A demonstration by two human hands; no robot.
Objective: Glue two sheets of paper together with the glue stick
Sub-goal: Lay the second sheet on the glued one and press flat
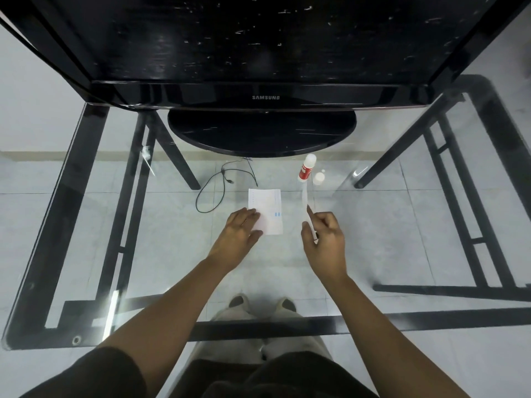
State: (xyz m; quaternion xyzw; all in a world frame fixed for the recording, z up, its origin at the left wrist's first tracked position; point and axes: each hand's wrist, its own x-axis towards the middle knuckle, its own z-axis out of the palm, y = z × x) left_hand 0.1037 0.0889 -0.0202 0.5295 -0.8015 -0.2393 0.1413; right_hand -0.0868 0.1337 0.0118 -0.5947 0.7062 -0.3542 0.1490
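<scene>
A small white sheet of paper point(270, 208) with faint print lies flat on the glass table. My left hand point(238, 231) rests flat on its lower left corner, fingers spread. My right hand point(324, 237) pinches a second white sheet point(305, 196), lifted and seen almost edge-on as a thin strip, just right of the flat sheet. The glue stick point(307, 168), red label with a white top, stands upright beyond the lifted sheet, apart from both hands. A small round white piece point(319, 178) lies beside it; I cannot tell whether it is the cap.
A black Samsung monitor point(265, 97) on a round base point(261, 133) stands at the back of the glass table point(402, 225). Black table frame bars run beneath. A thin black cable point(212, 191) lies left of the paper.
</scene>
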